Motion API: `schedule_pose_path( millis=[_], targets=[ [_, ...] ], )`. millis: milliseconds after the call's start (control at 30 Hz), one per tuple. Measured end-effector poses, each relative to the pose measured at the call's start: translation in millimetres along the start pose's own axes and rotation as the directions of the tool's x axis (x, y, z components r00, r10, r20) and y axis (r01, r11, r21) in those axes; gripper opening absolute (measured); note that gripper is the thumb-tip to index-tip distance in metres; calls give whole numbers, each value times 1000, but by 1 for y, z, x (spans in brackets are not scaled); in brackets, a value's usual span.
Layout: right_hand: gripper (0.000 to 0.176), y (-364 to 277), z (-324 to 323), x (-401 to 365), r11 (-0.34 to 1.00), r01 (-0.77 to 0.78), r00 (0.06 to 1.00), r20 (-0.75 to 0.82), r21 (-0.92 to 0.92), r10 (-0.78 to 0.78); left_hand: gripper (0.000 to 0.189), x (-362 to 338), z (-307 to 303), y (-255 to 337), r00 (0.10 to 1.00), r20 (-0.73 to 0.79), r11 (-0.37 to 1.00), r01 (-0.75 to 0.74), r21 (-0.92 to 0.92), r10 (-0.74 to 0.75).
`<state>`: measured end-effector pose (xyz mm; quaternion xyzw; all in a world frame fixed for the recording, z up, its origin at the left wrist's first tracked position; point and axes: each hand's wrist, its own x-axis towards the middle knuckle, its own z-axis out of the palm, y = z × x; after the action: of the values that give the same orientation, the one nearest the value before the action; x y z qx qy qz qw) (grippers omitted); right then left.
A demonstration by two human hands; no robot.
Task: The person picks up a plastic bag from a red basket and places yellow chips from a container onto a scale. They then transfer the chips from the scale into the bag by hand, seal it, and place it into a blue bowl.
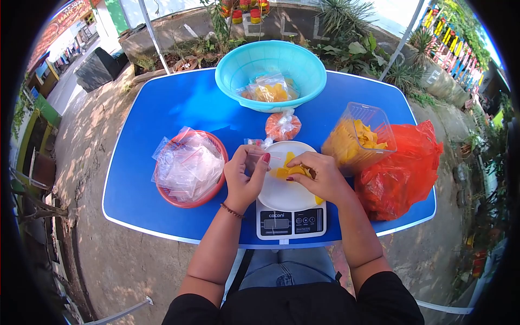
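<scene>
My left hand (245,174) is closed on a small clear plastic bag (272,157), pinched between thumb and fingers over the plate's left side. My right hand (320,175) has its fingers closed around several yellow chips (301,171) above the white plate (279,198). More yellow chips (283,173) show on the plate between the two hands. Under the plate stands a white kitchen scale (291,234) with a dark panel. A red basket (208,201) piled with clear plastic bags (189,166) sits left of my left hand.
A clear container (352,135) of yellow chips leans by a red plastic bag (398,176) at right. Beyond the plate lies a tied bag of orange food (283,125). A turquoise basin (234,69) with filled packets (269,89) stands at the blue table's (157,119) far edge.
</scene>
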<state>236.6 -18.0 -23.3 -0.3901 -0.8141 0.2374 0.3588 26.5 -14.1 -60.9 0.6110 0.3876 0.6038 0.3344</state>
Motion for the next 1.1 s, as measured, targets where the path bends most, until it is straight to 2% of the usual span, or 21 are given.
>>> schedule_pose_path(
  millis=[133, 233, 333, 433, 533, 633, 733, 833, 933, 1100],
  targets=[
    [14, -6, -2, -8, 1000, -8, 1000, -26, 17, 9, 12, -1, -1, 0, 1000, 1, 994, 11, 108, -11],
    [15, -5, -4, -11, 1000, 3, 996, -88, -15, -5, 12, -1, 0, 4, 1000, 5, 980, -27, 198, 26],
    [18, 4, 5, -13, 998, 52, 978, -202, 35, -44, 14, -3, 2, -4, 994, -33, 977, -94, 192, 102],
    [21, 2, 11, -13, 998, 66, 978, -201, 10, -63, 14, -4, 2, -5, 993, -28, 972, -107, 209, 116],
    [20, -2, 9, -15, 991, -96, 989, -105, 95, 106, 15, -5, 1, -6, 991, -55, 976, -107, 187, 119],
    [21, 4, 5, -14, 999, -43, 995, -93, -24, 40, 15, -5, 2, -5, 987, -90, 982, -121, 144, 134],
    [20, 4, 4, -14, 996, -77, 992, -103, -36, 73, 15, -6, 2, -2, 989, -88, 986, -102, 134, 115],
    [19, 5, 6, -14, 999, -14, 989, -149, 40, 20, 15, -7, 3, -5, 986, -94, 981, -119, 155, 134],
    [20, 13, 8, -13, 998, 61, 984, -166, 12, -58, 17, -8, 3, -9, 982, -105, 974, -139, 179, 159],
    [22, 16, 7, -14, 991, 111, 964, -249, 71, -90, 17, -9, 4, -10, 973, -157, 978, -146, 147, 169]
  ],
)
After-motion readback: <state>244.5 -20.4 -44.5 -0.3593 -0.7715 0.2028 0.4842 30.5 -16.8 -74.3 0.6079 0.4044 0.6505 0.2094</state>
